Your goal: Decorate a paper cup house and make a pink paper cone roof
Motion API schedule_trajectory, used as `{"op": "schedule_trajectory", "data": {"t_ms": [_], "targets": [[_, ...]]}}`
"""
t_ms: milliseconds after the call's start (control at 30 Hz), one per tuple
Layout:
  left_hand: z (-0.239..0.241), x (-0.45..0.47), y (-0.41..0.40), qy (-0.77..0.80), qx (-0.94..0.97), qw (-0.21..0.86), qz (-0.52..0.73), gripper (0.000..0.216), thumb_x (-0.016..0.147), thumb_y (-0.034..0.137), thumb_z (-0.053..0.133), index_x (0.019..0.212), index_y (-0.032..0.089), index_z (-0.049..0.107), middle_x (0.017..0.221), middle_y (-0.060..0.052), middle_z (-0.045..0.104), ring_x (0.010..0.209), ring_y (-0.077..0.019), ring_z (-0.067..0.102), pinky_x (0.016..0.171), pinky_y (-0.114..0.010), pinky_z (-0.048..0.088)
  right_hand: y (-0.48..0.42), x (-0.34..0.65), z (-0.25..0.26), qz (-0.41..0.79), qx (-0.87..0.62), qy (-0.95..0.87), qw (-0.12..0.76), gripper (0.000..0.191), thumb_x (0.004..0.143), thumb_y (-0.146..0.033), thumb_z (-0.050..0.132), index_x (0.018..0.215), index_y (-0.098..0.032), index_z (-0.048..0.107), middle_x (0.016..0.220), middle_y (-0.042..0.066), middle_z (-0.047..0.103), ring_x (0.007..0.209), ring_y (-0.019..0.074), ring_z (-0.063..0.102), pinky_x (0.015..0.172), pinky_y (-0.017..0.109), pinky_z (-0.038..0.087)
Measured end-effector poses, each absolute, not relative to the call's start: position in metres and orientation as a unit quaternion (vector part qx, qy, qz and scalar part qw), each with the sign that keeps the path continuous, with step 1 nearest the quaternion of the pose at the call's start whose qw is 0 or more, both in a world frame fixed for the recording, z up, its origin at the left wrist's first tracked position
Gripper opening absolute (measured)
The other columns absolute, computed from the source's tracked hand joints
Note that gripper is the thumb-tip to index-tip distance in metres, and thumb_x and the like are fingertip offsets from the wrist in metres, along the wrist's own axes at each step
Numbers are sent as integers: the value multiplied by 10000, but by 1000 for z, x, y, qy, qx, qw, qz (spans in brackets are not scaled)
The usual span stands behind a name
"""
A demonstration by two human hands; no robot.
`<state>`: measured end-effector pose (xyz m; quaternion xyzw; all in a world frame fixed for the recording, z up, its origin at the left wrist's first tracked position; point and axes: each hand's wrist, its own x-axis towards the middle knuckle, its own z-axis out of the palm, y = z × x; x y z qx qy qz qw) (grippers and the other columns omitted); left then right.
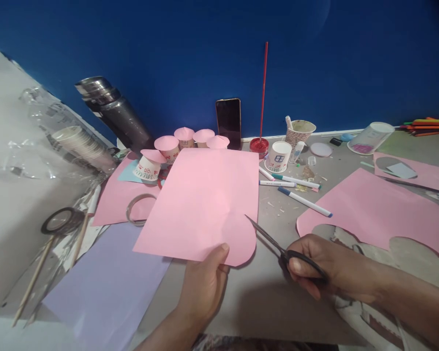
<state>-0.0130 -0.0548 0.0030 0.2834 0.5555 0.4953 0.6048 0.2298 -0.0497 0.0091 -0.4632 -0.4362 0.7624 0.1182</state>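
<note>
My left hand (pixel 207 278) pinches the lower edge of a pink paper sheet (pixel 201 200), thumb on top and fingers underneath. The sheet's lower right corner is rounded in a curve. My right hand (pixel 314 268) grips the black handles of a pair of scissors (pixel 269 239). Their blades lie at the sheet's right edge, just above the rounded corner, with the tip over the paper. Behind the sheet stand several paper cups with pink cone tops (pixel 167 146), the front one (pixel 148 168) decorated with red and green marks.
A purple sheet (pixel 109 282) and tape rolls (pixel 62 222) lie left, near a dark flask (pixel 117 112). A phone (pixel 229 122) leans on the blue wall. Right are a red paint jar (pixel 259 146), a cup (pixel 279 156), markers (pixel 305 202) and cut pink paper (pixel 373 204).
</note>
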Motion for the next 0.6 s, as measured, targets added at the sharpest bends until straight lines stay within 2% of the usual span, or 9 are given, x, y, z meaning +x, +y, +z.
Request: {"op": "schedule_trajectory", "data": {"t_ms": [167,400,600], "targets": [[8,-11,-54,545,186,639,510,479,582,239,841,1053,280,762,1086,-32,825,1148,-322,741,1027,-430,603,-41,230,16,769,-450,-439,112,692,676,-842,748,616,-180,559,495,-14,546,419,58,299,413,238,151],[5,-13,-54,548,199,638,503,446,618,243,830,1058,274,764,1084,-27,820,1152,-307,744,1004,-393,614,-37,232,9,777,-435,-441,114,704,666,-855,754,620,-177,569,483,-19,536,421,61,288,421,242,164],[6,-13,-56,535,217,646,500,429,655,272,826,1080,268,769,1074,-42,819,1171,-317,737,1006,-414,618,-35,236,3,773,-429,-455,107,682,704,-824,754,609,-181,549,493,-18,538,438,62,293,435,239,177]]}}
